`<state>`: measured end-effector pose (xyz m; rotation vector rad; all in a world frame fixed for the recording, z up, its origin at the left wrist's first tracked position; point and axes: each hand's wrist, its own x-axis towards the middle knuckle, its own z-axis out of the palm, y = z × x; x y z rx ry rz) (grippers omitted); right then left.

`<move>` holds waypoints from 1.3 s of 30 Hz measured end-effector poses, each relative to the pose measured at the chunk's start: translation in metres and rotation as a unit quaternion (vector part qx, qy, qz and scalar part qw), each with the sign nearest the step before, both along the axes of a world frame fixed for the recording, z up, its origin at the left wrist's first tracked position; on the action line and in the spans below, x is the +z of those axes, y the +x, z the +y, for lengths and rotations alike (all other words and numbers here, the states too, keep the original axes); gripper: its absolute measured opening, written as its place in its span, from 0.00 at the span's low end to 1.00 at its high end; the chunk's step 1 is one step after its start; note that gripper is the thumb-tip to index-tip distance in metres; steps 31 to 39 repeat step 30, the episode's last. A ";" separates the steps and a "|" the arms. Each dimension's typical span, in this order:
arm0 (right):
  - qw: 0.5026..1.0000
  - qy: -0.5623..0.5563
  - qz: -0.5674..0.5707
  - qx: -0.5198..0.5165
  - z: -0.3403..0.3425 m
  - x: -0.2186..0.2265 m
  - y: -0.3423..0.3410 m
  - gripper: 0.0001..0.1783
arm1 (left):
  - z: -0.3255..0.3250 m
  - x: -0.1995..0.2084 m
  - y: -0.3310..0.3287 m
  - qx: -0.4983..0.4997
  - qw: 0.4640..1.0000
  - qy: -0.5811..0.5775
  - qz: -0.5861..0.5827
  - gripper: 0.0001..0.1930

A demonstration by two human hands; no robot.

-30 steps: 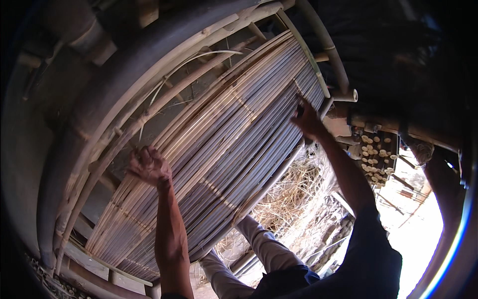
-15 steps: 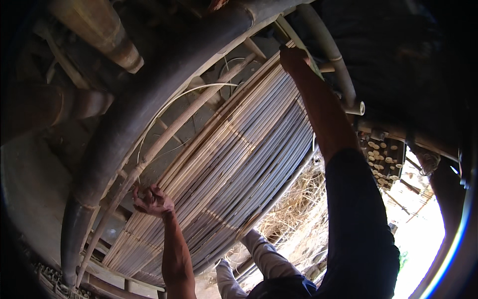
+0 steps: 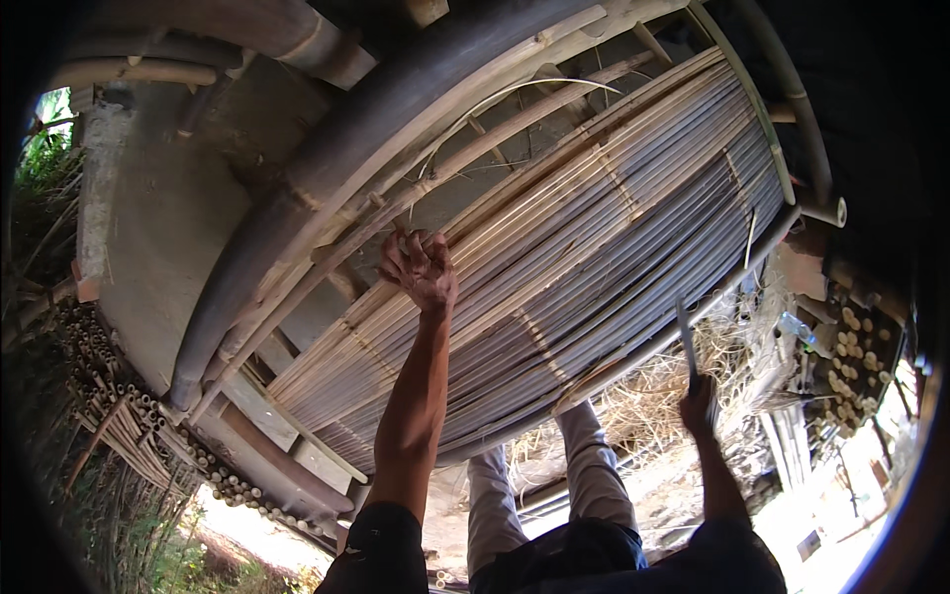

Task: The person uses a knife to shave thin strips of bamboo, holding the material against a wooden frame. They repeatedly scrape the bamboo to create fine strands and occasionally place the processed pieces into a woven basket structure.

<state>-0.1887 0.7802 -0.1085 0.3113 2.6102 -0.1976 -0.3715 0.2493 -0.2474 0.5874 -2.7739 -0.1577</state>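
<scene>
A wide panel of thin bamboo slats (image 3: 554, 247), tied across by pale cross bindings, lies inside a bamboo frame in front of me. My left hand (image 3: 424, 269) is at the panel's far edge, its fingers curled closed; whatever they grip is hidden. Past that edge, a slim pale strip (image 3: 534, 87) arcs loosely over the frame. My right hand (image 3: 699, 404) is low on the right, off the panel, closed round the handle of a long knife (image 3: 687, 337). The blade points away from me, its tip close to the panel's near edge.
A thick dark bamboo pole (image 3: 307, 178) curves along the far side, with a thinner pole (image 3: 515, 119) inside it. Straw (image 3: 683, 381) litters the ground at right, beside stacked bamboo ends (image 3: 856, 356). Cut bamboo (image 3: 129, 426) is piled at left.
My right hand has come from the panel's far right corner down to the lower right, where the knife now shows. My left hand stays at the far edge; the view has shifted.
</scene>
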 end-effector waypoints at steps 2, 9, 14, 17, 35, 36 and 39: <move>0.996 -0.030 0.027 0.074 0.029 0.051 0.187 0.23 | -0.022 0.029 0.002 -0.047 0.996 0.016 0.076 0.25; 0.805 0.104 -0.478 -0.335 -0.041 0.205 0.547 0.33 | -0.159 0.076 0.012 -0.076 0.955 0.044 -0.284 0.20; 0.840 0.085 -0.400 -0.356 -0.127 0.194 0.638 0.28 | -0.139 0.118 0.071 -0.219 0.966 0.106 -0.081 0.17; 0.872 -0.018 -0.186 -0.453 -0.181 0.158 0.569 0.26 | -0.086 0.197 0.144 -0.267 0.954 0.126 -0.052 0.18; 0.463 -0.774 0.050 -0.429 -0.223 0.238 0.406 0.39 | 0.059 0.410 0.520 -0.416 0.837 0.290 -0.205 0.16; 0.463 -0.774 0.050 -0.429 -0.223 0.238 0.406 0.39 | 0.059 0.410 0.520 -0.416 0.837 0.290 -0.205 0.16; 0.463 -0.774 0.050 -0.429 -0.223 0.238 0.406 0.39 | 0.059 0.410 0.520 -0.416 0.837 0.290 -0.205 0.16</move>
